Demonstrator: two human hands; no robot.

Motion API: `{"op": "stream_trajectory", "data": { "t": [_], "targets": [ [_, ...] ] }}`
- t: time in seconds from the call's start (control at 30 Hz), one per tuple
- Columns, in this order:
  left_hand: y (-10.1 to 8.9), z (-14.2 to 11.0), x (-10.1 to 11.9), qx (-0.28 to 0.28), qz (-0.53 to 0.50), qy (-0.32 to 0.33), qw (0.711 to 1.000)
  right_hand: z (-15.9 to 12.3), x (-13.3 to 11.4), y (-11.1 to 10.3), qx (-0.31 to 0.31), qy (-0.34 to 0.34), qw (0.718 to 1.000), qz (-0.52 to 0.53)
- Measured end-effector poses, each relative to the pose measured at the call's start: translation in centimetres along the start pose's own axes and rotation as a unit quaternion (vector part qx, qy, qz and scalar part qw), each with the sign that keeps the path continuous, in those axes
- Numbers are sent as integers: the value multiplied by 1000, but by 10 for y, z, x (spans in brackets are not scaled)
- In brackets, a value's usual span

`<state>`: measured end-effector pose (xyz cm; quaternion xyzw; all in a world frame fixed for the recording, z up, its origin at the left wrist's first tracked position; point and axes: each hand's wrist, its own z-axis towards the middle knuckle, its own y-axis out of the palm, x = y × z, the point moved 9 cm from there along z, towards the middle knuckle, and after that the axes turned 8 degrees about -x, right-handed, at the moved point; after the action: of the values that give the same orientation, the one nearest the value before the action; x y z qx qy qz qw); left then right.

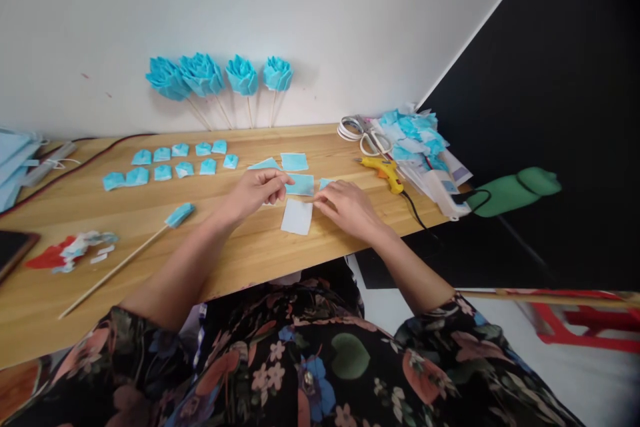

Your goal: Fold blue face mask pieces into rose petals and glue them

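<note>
My left hand (263,187) is closed, its fingers curled and the thumb tip near the blue fabric square (301,185). Whatever it may hold is hidden. Opposite it, my right hand (344,207) is also closed, fingertips pinched together at the upper right corner of a white fabric square (297,217). I cannot make out what lies in that pinch. Another blue square (295,161) lies just behind, with a partly covered blue piece (265,164) beside it. A small blue corner (325,183) shows behind my right hand.
Several folded blue petals (163,154) lie in two rows at left. Blue fabric flowers (201,75) on sticks lean against the wall. A blue-tipped stick (117,270) lies front left. Scissors (376,144), a yellow glue gun (384,173), fabric scraps (417,137) and a power strip (443,192) are right.
</note>
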<state>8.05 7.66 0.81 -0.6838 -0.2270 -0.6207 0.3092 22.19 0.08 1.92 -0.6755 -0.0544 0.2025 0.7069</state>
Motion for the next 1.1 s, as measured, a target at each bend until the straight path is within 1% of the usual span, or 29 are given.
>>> {"op": "stream_trajectory", "data": {
  "t": [0.07,0.13,0.23,0.3,0.33,0.43,0.5,0.53,0.57,0.6,0.63,0.67,0.7,0.73,0.77,0.8,0.83,0.87,0.93,1.03,1.1],
  "targets": [
    [1,-1,3,1,-1,4,1000,5,-10,2,-6,-25,999,-19],
    [1,-1,4,0,-3,7,1000,5,-21,2,-19,-73,997,-14],
    [1,-2,5,-3,-7,13,1000,-2,-34,3,-68,-137,988,2],
    [2,-2,7,-3,-8,20,1000,-7,-36,7,-97,-154,983,-16],
    [2,-2,9,-3,-8,22,1000,-7,-36,9,-102,-157,982,-31],
    [-1,-4,14,9,-5,30,999,1,-35,15,-83,-145,985,-49],
    [-10,-6,20,37,-3,43,998,10,-33,16,-62,-130,990,3],
    [-16,-7,23,58,-5,52,997,15,-31,14,-50,-119,990,60],
    [-22,-10,26,79,-9,62,995,19,-28,10,-36,-106,984,141],
    [-28,-12,29,99,-19,73,992,23,-23,6,-17,-88,966,241],
    [-32,-14,31,112,-34,84,990,27,-17,1,6,-67,935,348],
    [-34,-15,31,116,-58,91,987,30,-10,-2,26,-47,891,452],
    [-34,-15,30,110,-91,93,985,33,-5,-4,44,-28,839,541],
    [-32,-15,28,95,-128,89,983,37,-2,-4,57,-13,789,612],
    [-27,-14,23,75,-167,79,980,41,-1,-2,63,-2,744,665],
    [-22,-14,19,53,-199,66,976,45,-1,2,63,9,708,704],
    [-17,-14,14,34,-223,55,973,49,-2,7,58,20,678,732],
    [-13,-15,11,21,-238,47,970,52,-3,12,53,31,655,753],
    [-10,-17,6,17,-245,44,968,58,-5,23,42,49,625,778],
    [-13,-20,5,45,-211,47,975,62,-6,36,33,67,601,796],
    [-19,-21,5,82,-182,39,979,63,-6,38,24,71,595,800]
  ]
}}
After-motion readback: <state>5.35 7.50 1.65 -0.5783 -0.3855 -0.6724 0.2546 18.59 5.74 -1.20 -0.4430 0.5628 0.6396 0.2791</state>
